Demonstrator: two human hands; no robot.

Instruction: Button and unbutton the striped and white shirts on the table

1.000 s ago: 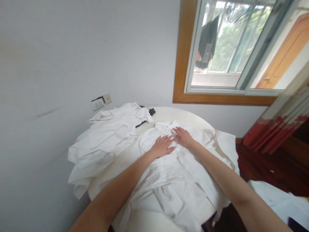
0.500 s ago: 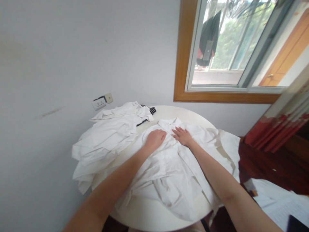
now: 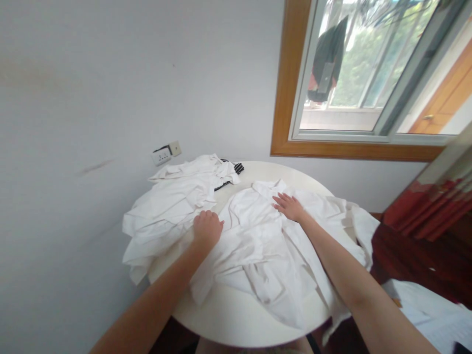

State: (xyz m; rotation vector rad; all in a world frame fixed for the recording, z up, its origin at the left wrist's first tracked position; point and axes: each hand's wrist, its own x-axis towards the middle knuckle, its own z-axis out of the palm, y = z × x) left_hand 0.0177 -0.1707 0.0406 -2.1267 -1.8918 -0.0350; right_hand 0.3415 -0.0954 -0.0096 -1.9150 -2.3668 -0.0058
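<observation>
A white collared shirt (image 3: 258,236) lies spread and wrinkled over the round white table (image 3: 228,319), its collar toward the wall. My right hand (image 3: 290,207) rests on the shirt just below the collar, fingers stretched and spread. At the shirt's left edge, my left hand (image 3: 207,228) is closed with its fingers curled downward on the cloth. The fingertips are hidden beneath the hand, but the thumb points right. The shirt's right side and lower corner hang over the table edge.
A heap of white garments (image 3: 173,196) lies on the table's left side against the wall. Beside it is a black-and-white striped piece (image 3: 239,168). A wall socket (image 3: 161,156) sits above. Papers (image 3: 435,314) are at the lower right, near a red curtain (image 3: 416,211).
My left hand has moved left from the shirt's front to its left edge. My right hand stays flat below the collar. The whole view has shifted slightly.
</observation>
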